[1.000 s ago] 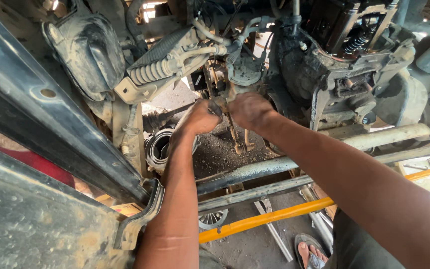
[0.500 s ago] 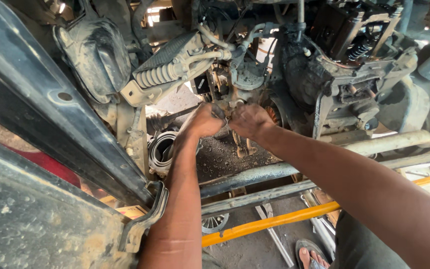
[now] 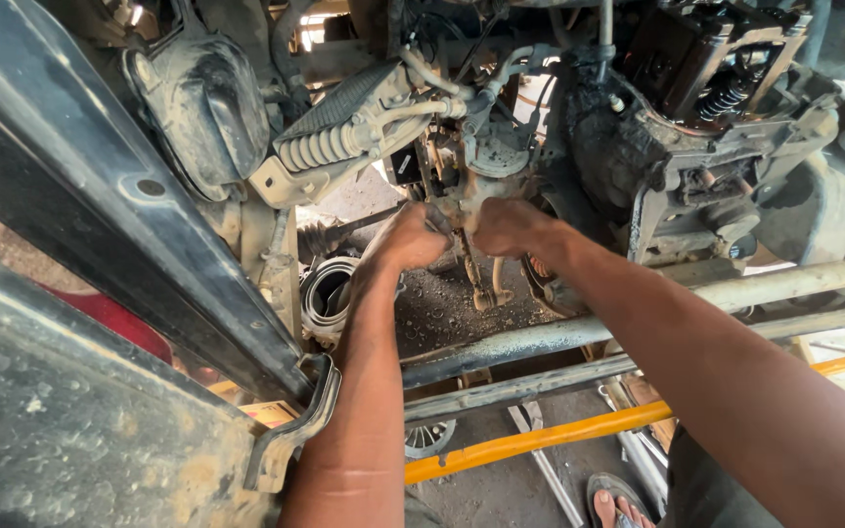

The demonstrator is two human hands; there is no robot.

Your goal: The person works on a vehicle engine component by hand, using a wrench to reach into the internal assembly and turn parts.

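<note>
Nearest, lower left: dusty dark body panel [image 3: 70,430] and slanting black frame rail [image 3: 100,196], cut off by the edge. Below: yellow bar [image 3: 540,440], grey crossbars [image 3: 540,337], a sandalled foot [image 3: 618,508] on the ground, half out of view. Mid-depth: left hand [image 3: 408,238] and right hand [image 3: 506,227], both curled closed around a small greasy fitting [image 3: 457,217] under the engine, knuckles nearly touching. Compared with a second ago, both hands drawn closer together and clamped tighter on the same spot; judged as work settled on that fitting, not yet freed. Beside left wrist: round ribbed ring [image 3: 325,293]. Beyond: ribbed cylindrical part [image 3: 325,147], hoses, engine block [image 3: 696,147] with exposed springs [image 3: 726,98]. Fitting mostly hidden by fingers; any tool within the grip impossible to make out.
</note>
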